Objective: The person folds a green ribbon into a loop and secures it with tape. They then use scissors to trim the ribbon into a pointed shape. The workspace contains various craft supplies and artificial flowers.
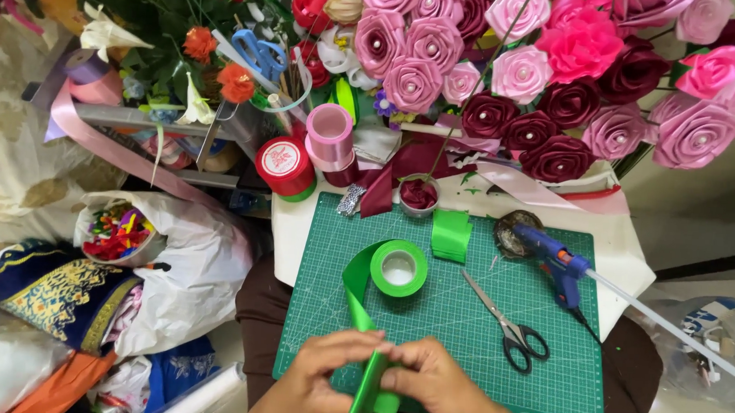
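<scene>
**Both hands pinched on a green ribbon at the near edge of the cutting mat**

The left hand [322, 374] and the right hand [428, 378] meet at the bottom of the view, fingertips drawn together and clamped on a strip of green ribbon [371, 378]. The strip stands nearly upright between the two hands, folded lengthwise, with its lower end poking out below the fingers. From the hands it runs up and to the left in a curve to the green ribbon roll [399, 268], which lies flat on the green cutting mat [461, 316] just beyond the hands.

To the right of the roll, a pair of black-handled scissors [506, 324] lies on the mat, blades pointing up and left, apart from both hands. Above the roll sits a small stack of cut green ribbon pieces [451, 234]. Farther right, a blue glue gun [554, 262] rests at the mat's upper corner, nose on a dark round dish [513, 229], a clear glue stick jutting out behind it.

Beyond the mat stand a pink ribbon spool [329, 133], a red ribbon spool [284, 166] and a small cup with maroon ribbon [418, 195]. Behind all that rises a bouquet of pink and maroon ribbon roses [551, 83]. On the left, a white plastic bag [194, 266] slumps beside the table.
</scene>
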